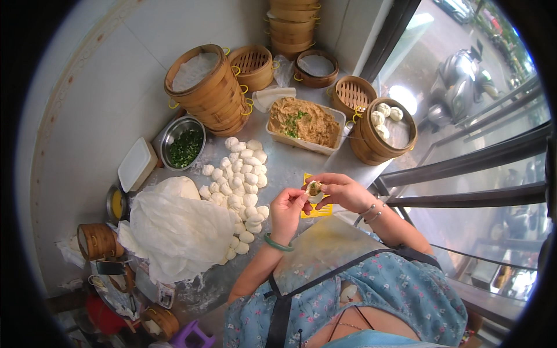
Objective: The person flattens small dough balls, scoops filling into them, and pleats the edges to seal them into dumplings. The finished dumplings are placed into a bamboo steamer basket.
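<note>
Between my two hands is a small dough wrapper with meat filling and green bits. My left hand pinches its left edge, and my right hand holds its right side. Beneath the hands lies a yellow plastic piece. A plastic tub of meat filling stands beyond them, topped with chopped greens. Many small dough pieces lie to the left. At the right, a bamboo steamer holds several pleated buns on a liner.
Cloth-covered dough, a steel bowl of chopped greens and a lidded container sit left. Stacked bamboo steamers stand behind, near a steamer with a slatted base. A window frame borders the right side.
</note>
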`<control>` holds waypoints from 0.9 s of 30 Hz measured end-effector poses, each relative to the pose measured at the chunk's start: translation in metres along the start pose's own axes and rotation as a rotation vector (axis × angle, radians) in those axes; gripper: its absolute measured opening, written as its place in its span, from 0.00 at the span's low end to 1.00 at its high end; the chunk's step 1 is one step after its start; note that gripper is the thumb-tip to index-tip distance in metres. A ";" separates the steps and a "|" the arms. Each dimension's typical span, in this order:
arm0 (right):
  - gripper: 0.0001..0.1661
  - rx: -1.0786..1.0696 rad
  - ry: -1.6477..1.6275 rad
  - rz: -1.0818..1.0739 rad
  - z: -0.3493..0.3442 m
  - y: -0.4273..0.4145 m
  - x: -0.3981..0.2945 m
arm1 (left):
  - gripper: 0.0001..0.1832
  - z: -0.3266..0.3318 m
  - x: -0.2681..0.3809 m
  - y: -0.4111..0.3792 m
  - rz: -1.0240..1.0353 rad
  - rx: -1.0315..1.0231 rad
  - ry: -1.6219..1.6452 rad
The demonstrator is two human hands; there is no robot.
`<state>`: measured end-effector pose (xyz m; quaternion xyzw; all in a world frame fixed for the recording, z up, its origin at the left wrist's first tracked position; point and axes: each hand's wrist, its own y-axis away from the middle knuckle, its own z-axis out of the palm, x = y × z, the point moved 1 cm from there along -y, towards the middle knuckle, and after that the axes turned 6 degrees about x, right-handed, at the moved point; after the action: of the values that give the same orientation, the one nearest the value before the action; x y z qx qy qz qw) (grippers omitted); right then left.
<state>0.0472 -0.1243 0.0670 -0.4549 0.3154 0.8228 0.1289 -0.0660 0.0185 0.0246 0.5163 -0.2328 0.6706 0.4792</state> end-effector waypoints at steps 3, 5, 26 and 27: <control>0.19 0.109 0.062 -0.049 0.006 0.001 0.005 | 0.03 0.004 -0.004 0.001 -0.003 0.021 -0.015; 0.17 0.186 0.284 -0.123 0.011 0.000 0.006 | 0.03 0.005 -0.004 0.003 0.049 0.030 -0.109; 0.15 0.278 0.517 -0.187 0.010 -0.007 0.013 | 0.06 0.006 -0.004 0.003 0.423 0.031 -0.525; 0.14 0.308 0.630 -0.227 0.012 -0.006 0.011 | 0.07 0.009 -0.002 0.004 0.427 0.052 -0.538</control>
<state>0.0364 -0.1134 0.0602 -0.6932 0.4073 0.5657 0.1830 -0.0653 0.0089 0.0271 0.6263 -0.4364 0.6013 0.2361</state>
